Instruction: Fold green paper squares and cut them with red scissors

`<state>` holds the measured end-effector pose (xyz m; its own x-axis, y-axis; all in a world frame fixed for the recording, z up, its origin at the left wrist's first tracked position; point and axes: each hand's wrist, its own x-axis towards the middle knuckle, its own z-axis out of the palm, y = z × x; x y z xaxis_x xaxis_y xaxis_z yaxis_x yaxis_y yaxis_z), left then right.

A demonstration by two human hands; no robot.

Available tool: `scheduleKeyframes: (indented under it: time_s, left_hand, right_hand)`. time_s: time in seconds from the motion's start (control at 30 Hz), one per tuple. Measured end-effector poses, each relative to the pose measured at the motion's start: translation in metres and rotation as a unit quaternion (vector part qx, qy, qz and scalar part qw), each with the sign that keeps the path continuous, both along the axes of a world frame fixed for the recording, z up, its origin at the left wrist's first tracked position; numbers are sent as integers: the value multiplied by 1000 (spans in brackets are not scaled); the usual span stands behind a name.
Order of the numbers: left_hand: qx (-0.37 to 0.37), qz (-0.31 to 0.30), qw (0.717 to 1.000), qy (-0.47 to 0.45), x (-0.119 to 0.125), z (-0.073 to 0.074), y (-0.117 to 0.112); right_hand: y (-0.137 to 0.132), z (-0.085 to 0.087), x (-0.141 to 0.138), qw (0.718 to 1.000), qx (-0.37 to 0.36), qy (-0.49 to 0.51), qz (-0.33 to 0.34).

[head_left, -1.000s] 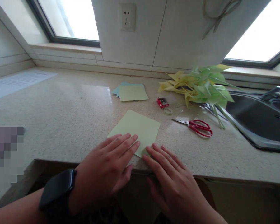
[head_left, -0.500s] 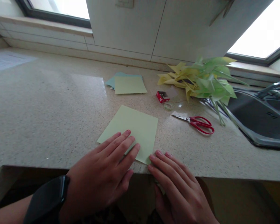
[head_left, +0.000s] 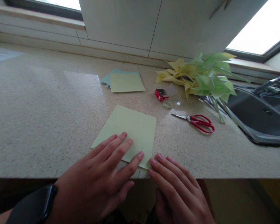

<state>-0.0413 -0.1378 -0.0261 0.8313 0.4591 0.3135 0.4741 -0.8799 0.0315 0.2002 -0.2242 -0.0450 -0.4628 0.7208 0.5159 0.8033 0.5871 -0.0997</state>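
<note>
A light green square sheet of paper (head_left: 135, 127) lies flat near the counter's front edge. My left hand (head_left: 100, 174) rests on its lower left part, fingers stretched out and slightly spread, pressing nothing but the sheet. Beside the sheet's near right corner is my right hand (head_left: 177, 186); its fingers lie extended side by side, with the fingertips at that corner. The right thumb is partly below the counter's edge. A dark watch (head_left: 32, 205) sits on my left wrist.
Red-handled scissors (head_left: 196, 120) lie to the right. Behind them are a roll of tape (head_left: 167, 105) and a small red box (head_left: 161, 95). Further back are stacked paper sheets (head_left: 127, 82) and yellow and green paper pinwheels (head_left: 200, 76). A sink (head_left: 259, 118) is at the right.
My left hand's fingers have spread a little wider on the sheet, the index finger moving toward the near right corner. The view has shifted slightly; the other items look unmoved.
</note>
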Motion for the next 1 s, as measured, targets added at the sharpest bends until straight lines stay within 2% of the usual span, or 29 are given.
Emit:
scheduleKeyframes:
  time_s: [0.37, 1.0]
  left_hand:
    - [6, 0, 1000, 5, 0, -2, 0]
    - [18, -9, 1000, 16, 0, -1, 1]
  right_hand:
    - [4, 2, -8, 999, -6, 43, -28]
    - [3, 1, -13, 997, -3, 73, -33]
